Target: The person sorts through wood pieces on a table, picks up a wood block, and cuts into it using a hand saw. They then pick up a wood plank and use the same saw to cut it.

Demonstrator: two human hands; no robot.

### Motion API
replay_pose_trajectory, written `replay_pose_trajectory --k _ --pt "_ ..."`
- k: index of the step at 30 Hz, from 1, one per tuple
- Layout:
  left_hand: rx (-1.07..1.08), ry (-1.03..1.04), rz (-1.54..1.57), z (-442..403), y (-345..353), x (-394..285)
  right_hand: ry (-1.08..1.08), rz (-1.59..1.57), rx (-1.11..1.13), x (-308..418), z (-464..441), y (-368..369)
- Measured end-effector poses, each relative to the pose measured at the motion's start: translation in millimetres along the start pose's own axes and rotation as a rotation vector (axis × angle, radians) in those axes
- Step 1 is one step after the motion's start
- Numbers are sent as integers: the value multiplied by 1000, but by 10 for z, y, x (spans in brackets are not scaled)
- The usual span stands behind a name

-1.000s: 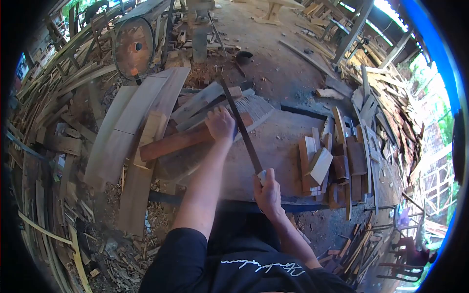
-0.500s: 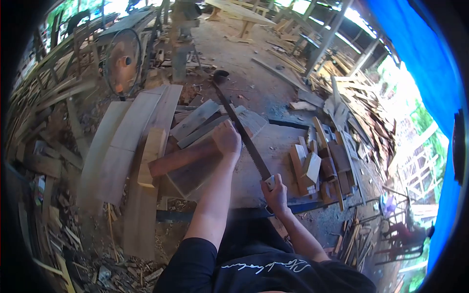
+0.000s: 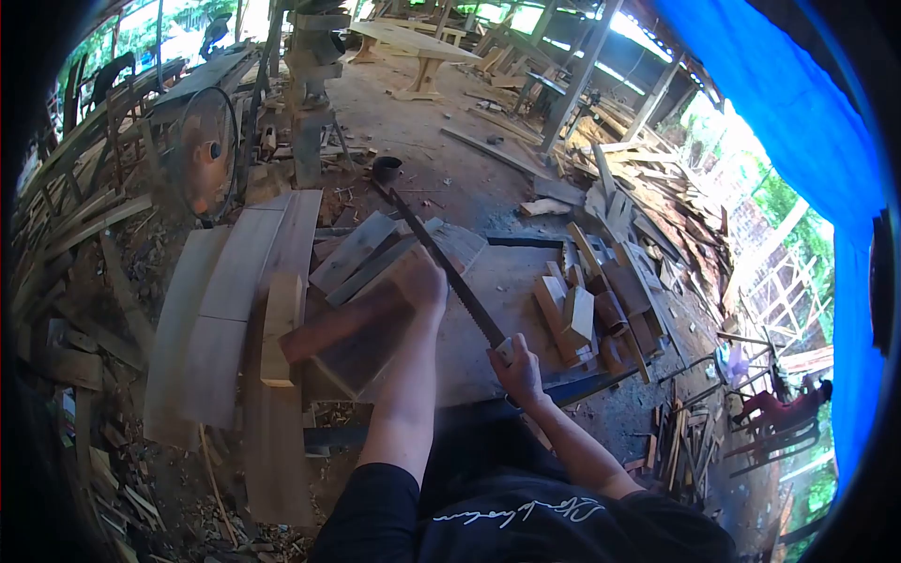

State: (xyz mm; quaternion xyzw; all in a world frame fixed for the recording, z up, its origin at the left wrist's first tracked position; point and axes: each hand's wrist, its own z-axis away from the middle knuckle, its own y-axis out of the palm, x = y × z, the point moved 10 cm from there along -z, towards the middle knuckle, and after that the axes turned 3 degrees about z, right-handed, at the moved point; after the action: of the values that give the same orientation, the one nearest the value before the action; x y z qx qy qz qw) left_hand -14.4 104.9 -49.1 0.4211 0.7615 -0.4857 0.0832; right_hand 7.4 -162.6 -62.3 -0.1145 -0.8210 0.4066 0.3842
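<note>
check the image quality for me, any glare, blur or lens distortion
In the head view, glare washes out the background beside the blue tarp; also in the head view, the left hand and reddish timber look blurred, while the saw shows readable teeth near the right hand; the head view's fisheye lens leaves dark, curved edges.

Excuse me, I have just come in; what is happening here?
The person's right hand holds a long, dark, toothed metal handsaw at its near end. The left hand lies over a reddish-brown wooden beam, close beside the handsaw. The beam's left end overlaps a pale rectangular wooden block in view. Whether the handsaw touches the beam is not clear.
</note>
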Motion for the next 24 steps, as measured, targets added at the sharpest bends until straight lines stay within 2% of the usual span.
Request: replay_pose_trajectory --k 15,17,19,21,24 --pt "86 28 -78 30 23 -30 70 -104 27 -85 160 53" --pt "125 47 -126 54 75 -29 25 -153 59 -88 195 75" --pt "65 67 -177 64 88 -14 -4 -198 55 -73 265 47" --pt "67 86 -216 70 135 -12 -133 -237 13 11 331 22" --pt "53 56 -285 77 117 -8 -115 -274 33 -56 324 53"
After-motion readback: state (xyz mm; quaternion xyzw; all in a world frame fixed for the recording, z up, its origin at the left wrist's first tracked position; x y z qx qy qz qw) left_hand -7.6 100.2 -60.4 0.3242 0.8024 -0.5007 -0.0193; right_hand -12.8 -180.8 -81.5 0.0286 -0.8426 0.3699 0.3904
